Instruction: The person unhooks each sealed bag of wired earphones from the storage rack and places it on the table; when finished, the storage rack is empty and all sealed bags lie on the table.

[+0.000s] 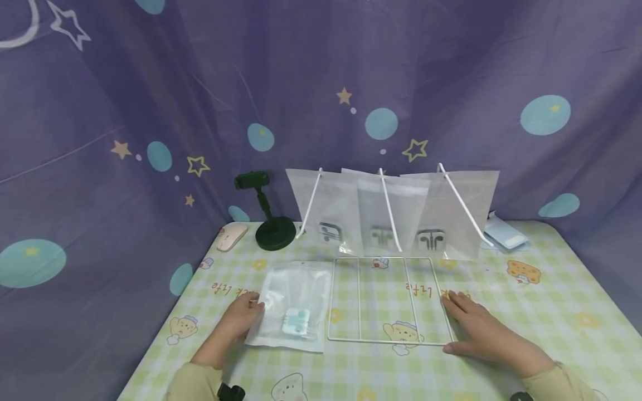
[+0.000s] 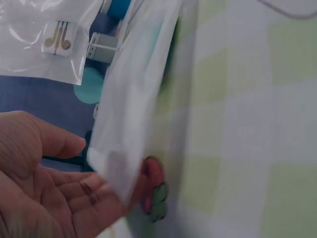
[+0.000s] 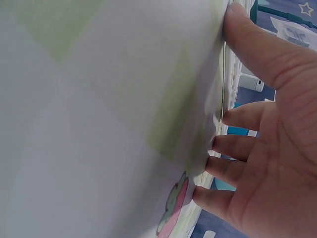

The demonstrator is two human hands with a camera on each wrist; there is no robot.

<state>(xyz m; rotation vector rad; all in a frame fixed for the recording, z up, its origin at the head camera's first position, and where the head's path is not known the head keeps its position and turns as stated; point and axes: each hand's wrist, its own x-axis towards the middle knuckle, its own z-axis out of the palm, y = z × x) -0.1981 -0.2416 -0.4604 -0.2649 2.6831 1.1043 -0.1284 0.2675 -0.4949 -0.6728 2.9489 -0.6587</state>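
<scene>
A clear-and-white zip bag [image 1: 306, 287] with a pale teal-and-white square item [image 1: 296, 322] inside lies on the table. My left hand [image 1: 238, 317] is at its left edge; in the left wrist view its fingers reach under the bag's edge [image 2: 126, 114], while the thumb stands apart from it. A white wire display rack [image 1: 391, 342] stands right of the bag. My right hand [image 1: 481, 334] rests beside the rack base's right side, fingertips down at the wire. Three similar bags hang on the rack's slanted prongs, including a left bag [image 1: 328, 195] and a right bag [image 1: 471, 223], with earphone cases showing.
Behind the bag stand a dark green round-based stand [image 1: 275, 234] and a pale pink computer mouse [image 1: 232, 237]. A light blue packet [image 1: 505, 234] lies at the back right. A checked cloth [image 1: 551, 312] covers the table, and a purple curtain [image 1: 301, 72] hangs behind.
</scene>
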